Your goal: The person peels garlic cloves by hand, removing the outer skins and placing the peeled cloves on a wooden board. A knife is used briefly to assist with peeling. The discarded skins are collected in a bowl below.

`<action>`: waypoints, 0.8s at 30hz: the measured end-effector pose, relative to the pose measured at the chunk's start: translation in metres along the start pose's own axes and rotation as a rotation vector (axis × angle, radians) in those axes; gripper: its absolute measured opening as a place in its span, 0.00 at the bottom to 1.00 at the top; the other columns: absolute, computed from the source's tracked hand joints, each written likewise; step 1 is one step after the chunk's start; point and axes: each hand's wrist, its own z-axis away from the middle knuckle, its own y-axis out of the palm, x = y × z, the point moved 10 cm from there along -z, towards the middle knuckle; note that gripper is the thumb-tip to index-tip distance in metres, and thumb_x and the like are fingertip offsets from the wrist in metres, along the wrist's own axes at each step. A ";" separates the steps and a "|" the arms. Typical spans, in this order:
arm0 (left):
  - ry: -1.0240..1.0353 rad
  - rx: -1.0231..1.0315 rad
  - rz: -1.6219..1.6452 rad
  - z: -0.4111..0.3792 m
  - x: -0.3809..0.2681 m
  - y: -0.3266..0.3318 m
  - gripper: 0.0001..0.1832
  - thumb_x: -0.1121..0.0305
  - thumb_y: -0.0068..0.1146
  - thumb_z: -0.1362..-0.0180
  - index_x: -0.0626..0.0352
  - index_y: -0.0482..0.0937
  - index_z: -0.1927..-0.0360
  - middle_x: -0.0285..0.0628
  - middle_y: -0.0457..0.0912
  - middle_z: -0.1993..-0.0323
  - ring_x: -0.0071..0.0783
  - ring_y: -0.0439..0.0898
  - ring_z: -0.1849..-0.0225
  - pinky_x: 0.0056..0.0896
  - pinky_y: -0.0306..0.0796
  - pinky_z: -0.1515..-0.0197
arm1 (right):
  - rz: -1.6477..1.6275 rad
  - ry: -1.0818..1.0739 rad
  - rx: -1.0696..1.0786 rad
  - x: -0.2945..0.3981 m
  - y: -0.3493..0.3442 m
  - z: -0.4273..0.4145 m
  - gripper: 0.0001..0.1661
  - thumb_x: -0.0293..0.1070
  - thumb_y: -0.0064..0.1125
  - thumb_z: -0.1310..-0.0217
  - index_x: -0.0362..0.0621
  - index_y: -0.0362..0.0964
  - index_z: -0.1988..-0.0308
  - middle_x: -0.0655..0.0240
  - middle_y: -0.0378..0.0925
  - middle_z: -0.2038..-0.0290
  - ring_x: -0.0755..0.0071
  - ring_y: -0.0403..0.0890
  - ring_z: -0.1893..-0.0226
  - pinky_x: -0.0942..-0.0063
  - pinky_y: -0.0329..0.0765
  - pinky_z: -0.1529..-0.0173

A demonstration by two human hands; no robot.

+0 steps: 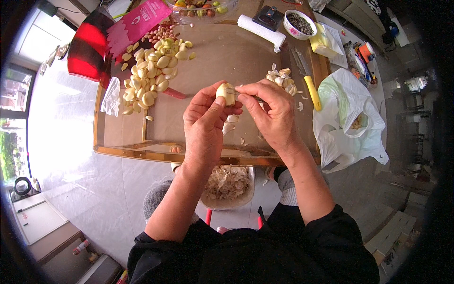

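My left hand (pixel 205 120) pinches a pale, mostly peeled garlic piece (pixel 223 93) between thumb and fingers, above the glass-topped table. My right hand (pixel 275 112) grips a thin metal tool (pixel 232 92). Its tip meets the garlic's right side; fingers cover the rest, so its kind cannot be told. Several unpeeled cloves (pixel 229 127) lie on the table below the hands. Right of them is a small heap of garlic with papery skin (pixel 282 78). A large pile of peeled garlic cloves (pixel 150 72) spreads across the table's left side.
A yellow-handled knife (pixel 312 94) lies near the table's right edge, beside a white plastic bag (pixel 354 143). Farther back are a paper roll (pixel 260 32), a bowl (pixel 308 35) of dark seeds, and a pink packet (pixel 142 21). Between my legs stands a basin (pixel 252 186) of garlic skins (pixel 227 183).
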 end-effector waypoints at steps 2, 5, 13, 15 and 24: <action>-0.008 -0.005 0.021 0.000 0.003 -0.002 0.14 0.75 0.47 0.35 0.69 0.73 0.47 0.44 0.81 0.58 0.30 0.81 0.60 0.32 0.76 0.54 | 0.031 -0.010 0.015 0.003 0.000 0.000 0.05 0.26 0.61 0.42 0.42 0.77 0.63 0.62 0.79 0.70 0.60 0.82 0.70 0.68 0.76 0.68; -0.017 -0.013 0.065 -0.001 0.005 -0.004 0.15 0.75 0.47 0.35 0.69 0.73 0.47 0.44 0.81 0.58 0.30 0.81 0.61 0.31 0.76 0.56 | 0.076 -0.012 0.057 0.004 0.002 0.000 0.05 0.26 0.60 0.42 0.42 0.77 0.63 0.63 0.78 0.70 0.60 0.82 0.71 0.68 0.77 0.68; -0.031 0.041 0.099 -0.001 0.008 0.003 0.15 0.75 0.49 0.35 0.69 0.73 0.46 0.44 0.81 0.58 0.30 0.80 0.61 0.31 0.75 0.57 | 0.034 0.022 -0.032 -0.001 -0.008 0.001 0.04 0.25 0.60 0.42 0.41 0.77 0.64 0.62 0.78 0.70 0.59 0.82 0.71 0.68 0.77 0.68; -0.027 0.051 0.082 -0.001 0.009 0.002 0.17 0.73 0.50 0.35 0.68 0.73 0.44 0.45 0.81 0.57 0.31 0.80 0.60 0.30 0.75 0.54 | 0.047 0.015 -0.020 -0.001 -0.007 0.001 0.04 0.25 0.60 0.42 0.41 0.77 0.64 0.62 0.78 0.70 0.60 0.82 0.71 0.68 0.77 0.68; -0.023 0.051 0.137 -0.003 0.007 0.002 0.15 0.75 0.49 0.35 0.68 0.74 0.46 0.43 0.81 0.58 0.30 0.80 0.62 0.31 0.75 0.57 | 0.035 -0.020 -0.043 0.001 -0.009 0.002 0.04 0.25 0.60 0.42 0.40 0.77 0.63 0.62 0.78 0.70 0.60 0.82 0.71 0.67 0.77 0.69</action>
